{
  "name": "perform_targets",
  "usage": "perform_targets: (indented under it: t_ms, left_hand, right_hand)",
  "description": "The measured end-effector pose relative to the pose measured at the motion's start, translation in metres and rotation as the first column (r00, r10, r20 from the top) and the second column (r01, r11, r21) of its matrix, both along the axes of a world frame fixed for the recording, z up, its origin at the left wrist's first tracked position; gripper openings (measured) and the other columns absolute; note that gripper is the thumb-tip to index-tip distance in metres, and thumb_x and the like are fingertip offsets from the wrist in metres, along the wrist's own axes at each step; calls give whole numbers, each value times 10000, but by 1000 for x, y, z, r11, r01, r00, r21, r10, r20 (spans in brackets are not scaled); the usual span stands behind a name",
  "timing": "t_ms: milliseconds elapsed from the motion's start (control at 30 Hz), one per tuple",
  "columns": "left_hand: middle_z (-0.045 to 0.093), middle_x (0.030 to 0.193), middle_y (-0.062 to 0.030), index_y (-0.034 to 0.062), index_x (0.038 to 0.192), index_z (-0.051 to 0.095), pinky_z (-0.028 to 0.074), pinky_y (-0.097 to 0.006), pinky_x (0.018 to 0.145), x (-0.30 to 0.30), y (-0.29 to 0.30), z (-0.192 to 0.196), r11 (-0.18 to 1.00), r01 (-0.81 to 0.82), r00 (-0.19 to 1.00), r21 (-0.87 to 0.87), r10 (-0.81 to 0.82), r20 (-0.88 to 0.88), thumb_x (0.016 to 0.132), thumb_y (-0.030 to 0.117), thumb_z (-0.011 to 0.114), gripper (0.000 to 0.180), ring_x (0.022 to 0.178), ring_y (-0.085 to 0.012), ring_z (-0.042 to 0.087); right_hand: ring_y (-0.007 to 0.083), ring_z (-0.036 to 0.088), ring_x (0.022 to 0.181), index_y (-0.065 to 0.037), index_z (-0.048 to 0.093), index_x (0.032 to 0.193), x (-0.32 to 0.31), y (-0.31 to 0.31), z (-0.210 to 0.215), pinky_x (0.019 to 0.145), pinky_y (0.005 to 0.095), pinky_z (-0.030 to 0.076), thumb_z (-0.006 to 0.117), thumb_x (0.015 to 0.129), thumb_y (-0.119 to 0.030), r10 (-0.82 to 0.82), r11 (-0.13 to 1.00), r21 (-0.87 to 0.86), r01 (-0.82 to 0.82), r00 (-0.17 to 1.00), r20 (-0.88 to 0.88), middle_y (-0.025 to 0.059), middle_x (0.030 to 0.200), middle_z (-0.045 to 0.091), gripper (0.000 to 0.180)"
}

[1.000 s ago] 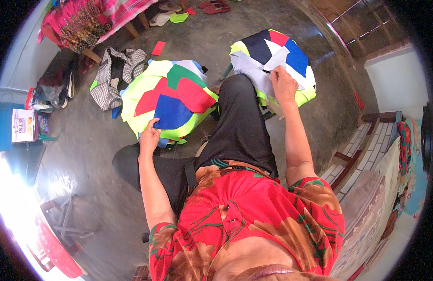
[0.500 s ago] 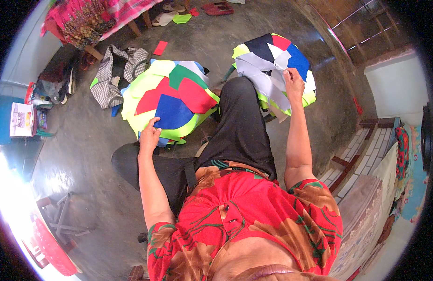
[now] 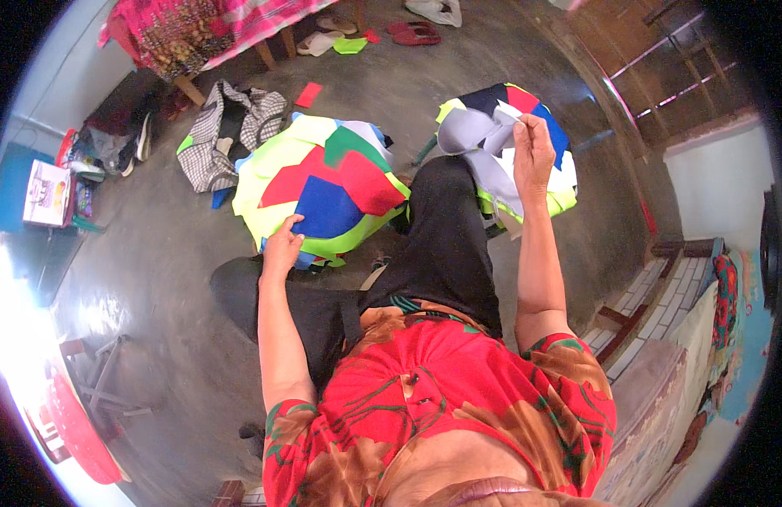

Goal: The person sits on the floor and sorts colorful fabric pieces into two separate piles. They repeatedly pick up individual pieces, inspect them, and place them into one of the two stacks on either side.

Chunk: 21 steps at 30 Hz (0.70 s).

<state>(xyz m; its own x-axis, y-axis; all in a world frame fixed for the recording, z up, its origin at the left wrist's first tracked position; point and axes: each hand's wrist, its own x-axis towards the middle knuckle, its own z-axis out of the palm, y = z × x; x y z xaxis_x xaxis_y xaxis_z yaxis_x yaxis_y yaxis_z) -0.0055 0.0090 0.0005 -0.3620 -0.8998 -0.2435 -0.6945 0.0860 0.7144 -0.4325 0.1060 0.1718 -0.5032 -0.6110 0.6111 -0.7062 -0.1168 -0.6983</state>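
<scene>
A round-topped heap covered in lime, red, green and blue fabric patches [image 3: 327, 207] stands in front of me on the left. My left hand [image 3: 283, 245] is at its near edge, fingers curled on the patchwork beside the blue patch. To the right, a second heap bears black, red, blue and white patches [image 3: 561, 135], with loose light grey fabric pieces [image 3: 471, 135] on its near side. Above these my right hand [image 3: 534, 150] is raised, thumb and fingers pinched on a pale grey fabric piece, mostly hidden behind the fingers. My bent knee [image 3: 446, 182] rises between the heaps.
Checked cloth [image 3: 207, 144] lies on the floor beyond the left heap, near a red scrap [image 3: 308, 95]. Red shoes [image 3: 414, 34] and a lime scrap [image 3: 350, 46] lie farther off. A red plastic chair [image 3: 82, 431] is at left, a wooden bench [image 3: 632, 296] at right.
My right hand has lifted a little, and the grey fabric under it has shifted and bulged upward. My left hand stays at the patchwork's edge. The whole view has shifted slightly.
</scene>
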Motion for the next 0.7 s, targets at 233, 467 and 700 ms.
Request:
perform_targets:
  t_ms: [233,467,700]
  left_hand:
    - [527,633,-80,220,1197,539,438,-373,591,-4,-1,5,1000,13,1000,10,-13,-15,816,99,623,408,598,-236,552]
    - [576,654,-92,174,1193,555,461,-352,592,-3,8,13,982,-28,998,-185,37,43,827,94,620,381,587,-202,564]
    - [546,756,-13,72,1056,629,453,-262,624,-48,13,63,964,-93,962,-251,22,-272,824,94,651,234,685,-101,536]
  right_hand:
    - [79,584,803,-87,589,1024,51,-44,-51,722,231,480,541,939,-184,376,850,-257,-460,189,907,-22,894,619,137]
    - [131,616,843,-79,610,979,93,-53,-91,777,291,507,578,908,-164,319,706,-346,-618,-159,934,12,913,646,116]
    - [121,623,781,-53,601,976,88,-57,-107,708,266,513,550,926,-186,312,663,-325,-675,-145,939,24,879,651,151]
